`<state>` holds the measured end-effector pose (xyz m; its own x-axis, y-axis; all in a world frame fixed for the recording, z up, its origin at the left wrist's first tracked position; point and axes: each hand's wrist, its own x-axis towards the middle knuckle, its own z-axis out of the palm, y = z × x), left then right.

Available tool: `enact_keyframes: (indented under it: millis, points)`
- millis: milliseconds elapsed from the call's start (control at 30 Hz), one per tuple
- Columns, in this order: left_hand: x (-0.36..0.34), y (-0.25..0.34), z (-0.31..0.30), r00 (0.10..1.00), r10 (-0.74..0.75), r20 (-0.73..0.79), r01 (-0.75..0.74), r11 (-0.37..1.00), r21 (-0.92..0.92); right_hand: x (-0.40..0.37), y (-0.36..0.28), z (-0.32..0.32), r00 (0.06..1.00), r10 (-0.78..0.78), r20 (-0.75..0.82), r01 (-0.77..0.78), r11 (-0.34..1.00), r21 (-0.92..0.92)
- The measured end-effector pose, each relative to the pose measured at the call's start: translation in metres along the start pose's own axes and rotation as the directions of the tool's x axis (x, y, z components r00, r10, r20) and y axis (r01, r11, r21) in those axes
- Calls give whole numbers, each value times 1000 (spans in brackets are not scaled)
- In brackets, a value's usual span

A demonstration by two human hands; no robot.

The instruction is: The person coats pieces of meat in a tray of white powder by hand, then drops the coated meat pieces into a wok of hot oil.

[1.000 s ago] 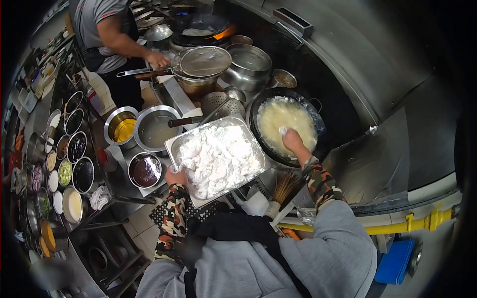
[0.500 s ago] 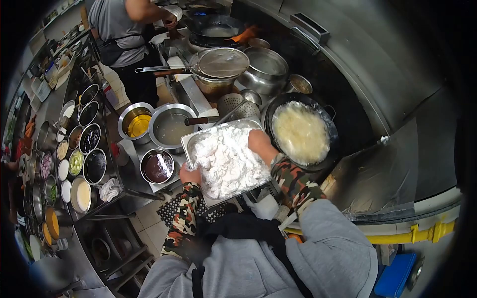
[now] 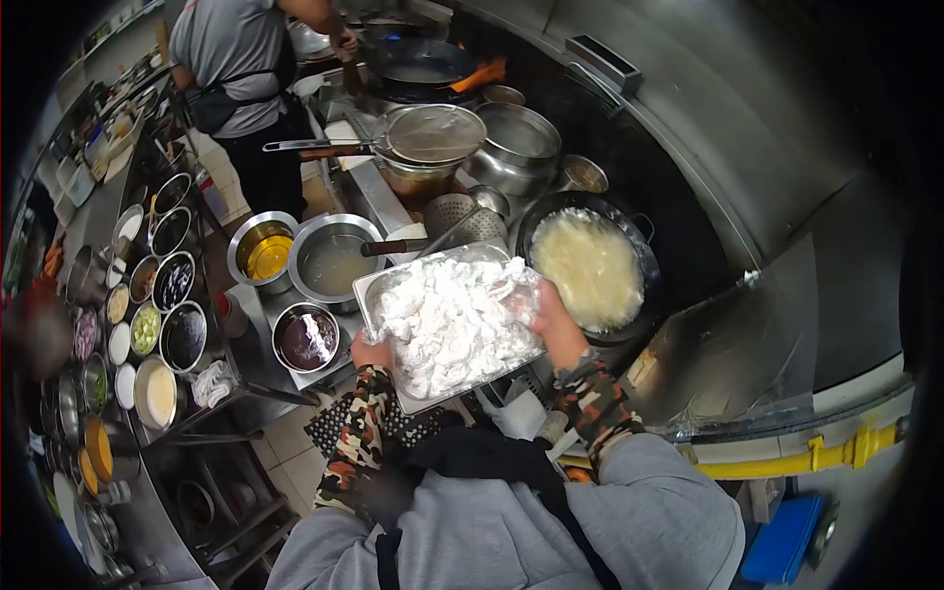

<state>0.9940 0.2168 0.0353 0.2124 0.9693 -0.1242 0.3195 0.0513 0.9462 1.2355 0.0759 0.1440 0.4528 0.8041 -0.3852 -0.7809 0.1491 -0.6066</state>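
A rectangular metal tray [image 3: 417,404] full of white, flour-coated pieces [image 3: 447,320] is in front of my body, tilted slightly. My left hand [image 3: 371,351] is closed on its left edge. At the tray's right end, my right hand [image 3: 553,313] reaches over the rim, its fingertips whitened and partly hidden among the coated pieces. Just to the right of that hand is a black wok [image 3: 644,280] with pale yellow food bubbling in oil [image 3: 587,267]. A wooden-handled ladle [image 3: 393,247] lies behind the tray, beside a perforated metal container [image 3: 454,218].
Bowls of yellow liquid [image 3: 267,256], cloudy liquid [image 3: 334,261] and dark red sauce [image 3: 306,337] stand left of the tray. A strainer [image 3: 436,133] rests on a pot. Another person [image 3: 236,69] works at a far wok [image 3: 418,61] near a flame. Ingredient containers [image 3: 184,335] line the left counter.
My right hand has moved from deeper over the coated pieces to the tray's right edge. The pieces look shifted upward and right. The other person's hand has moved by the far wok.
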Motion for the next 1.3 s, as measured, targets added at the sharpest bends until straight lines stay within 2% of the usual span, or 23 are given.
enact_keyframes:
  millis: [67, 133, 167, 200, 233, 300, 333, 367, 400, 433, 500, 567, 667, 733, 767, 800, 867, 933, 1133, 1200, 1233, 1267, 1300]
  points:
    - [-3, 7, -2, 1000, -15, 23, 18, 993, -115, 5, 2, 1, 998, -55, 22, 53, 994, 96]
    - [-8, 25, -9, 999, -36, 38, 36, 999, -4, 13, -10, -1, 985, -175, 2, 175, 985, -16]
    - [-4, 15, -6, 998, -40, 43, 42, 998, -42, 11, -23, -1, 983, -185, -7, 185, 983, -11]
    - [-4, 18, -5, 998, -36, 52, 39, 998, -40, 2, -40, 11, 929, -356, -105, 305, 893, -330]
    - [-6, 22, -6, 998, -39, 43, 40, 998, -46, -5, -55, 18, 837, -529, -141, 339, 703, -625]
    - [1, 5, -3, 999, -17, 38, 19, 999, -35, -14, -86, 12, 591, -746, -307, 123, 460, -880]
    - [3, 1, -2, 999, -19, 44, 21, 999, -35, -22, -101, 0, 588, -747, -310, 119, 459, -880]
    - [4, -1, -2, 998, -33, 52, 36, 998, -59, -30, -117, -16, 680, -726, -105, -23, 122, -992]
    - [5, -4, -1, 997, -47, 61, 52, 995, -82, -37, -127, -31, 784, -618, 65, -116, -248, -962]
    - [5, -4, -1, 997, -52, 53, 56, 996, -71, -44, -126, -45, 784, -618, 60, -121, -246, -962]
    - [3, -1, -2, 997, -45, 60, 49, 997, -63, -56, -113, -80, 909, -413, 52, -198, -539, -819]
    - [2, -1, -2, 997, -48, 58, 51, 997, -54, -49, -109, -148, 965, -258, 55, -127, -637, -760]
    - [0, 4, -3, 994, -70, 83, 78, 992, -100, -55, -114, -151, 979, -185, -84, -194, -728, -658]
    - [-9, 27, -8, 997, -71, 42, 75, 993, -90, -45, -110, -135, 964, -265, -25, -225, -759, -611]
    - [-4, 12, -4, 998, -37, 44, 42, 992, -123, -37, -107, -120, 909, -322, 263, -102, -786, -610]
    - [-6, 18, -5, 999, -39, 6, 40, 997, -72, -34, -101, -99, 773, -358, 524, 10, -818, -574]
    - [-5, 17, -4, 997, -70, 17, 71, 995, -64, -32, -72, -19, 861, -243, 447, 100, -781, -617]
    - [-10, 24, -6, 998, -57, 4, 57, 997, -47, -11, -31, 5, 935, -70, 348, 121, -860, -496]
    - [-5, 9, -2, 998, -43, -40, 41, 998, -52, 23, 20, 24, 953, -1, 304, 175, -816, -551]
    - [-2, 0, -1, 999, 22, -31, -22, 1000, -14, 15, 0, 25, 933, -327, 152, -43, -519, -854]
    - [-2, -4, -1, 1000, -9, -16, 9, 999, -35, 32, -12, -7, 955, -189, 228, 199, -165, -966]
    - [-1, -7, -1, 1000, -2, -18, 1, 999, -43, 28, -18, -6, 952, -195, 236, 204, -171, -964]
    - [1, -10, -1, 1000, -14, 2, 14, 997, -80, 18, -22, -5, 973, -187, 137, 192, 318, -929]
